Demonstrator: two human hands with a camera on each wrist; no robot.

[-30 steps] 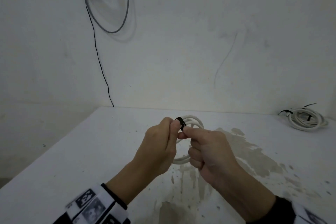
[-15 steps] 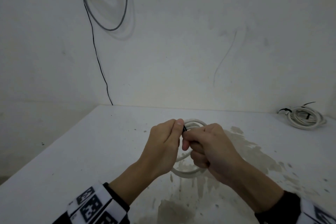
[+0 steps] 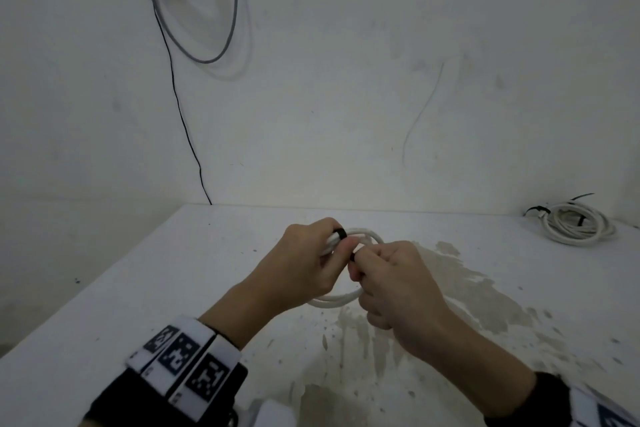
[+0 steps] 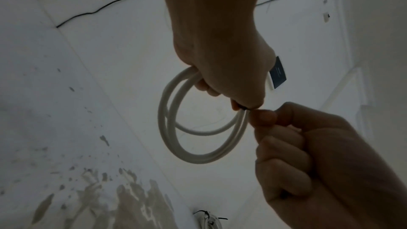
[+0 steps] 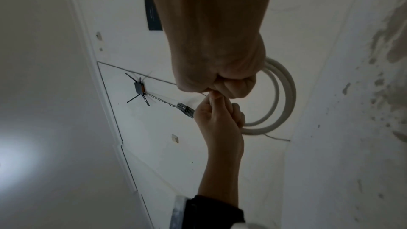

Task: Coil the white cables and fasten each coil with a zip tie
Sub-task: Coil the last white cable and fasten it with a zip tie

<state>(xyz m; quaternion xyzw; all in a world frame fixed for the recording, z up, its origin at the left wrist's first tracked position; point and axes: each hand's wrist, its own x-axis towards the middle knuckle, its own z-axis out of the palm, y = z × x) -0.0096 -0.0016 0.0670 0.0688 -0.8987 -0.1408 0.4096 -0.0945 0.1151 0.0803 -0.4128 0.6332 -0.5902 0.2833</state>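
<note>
Above the stained white counter, I hold a small coil of smooth, round white cable up off the surface with both hands. My left hand has its fingers curled round the bundled strands at one side of the coil, with a thin black zip tie banding the strands right beside my grip. My right hand is balled up, thumb and forefinger pinched at the tie's black end just beside the left thumb; the other fingers are folded into the palm. From the left wrist view the coil hangs as two or three loose loops below the hand, matte and rubbery in look.

At the far right corner of the counter lies a second coil of the same white cable, larger, flat on the surface, with black ties on it. Brownish patchy stains and speckles spread across the counter under my hands. On the plain wall behind, a grey cable loop hangs, and a thin black wire runs down to the counter's back edge.
</note>
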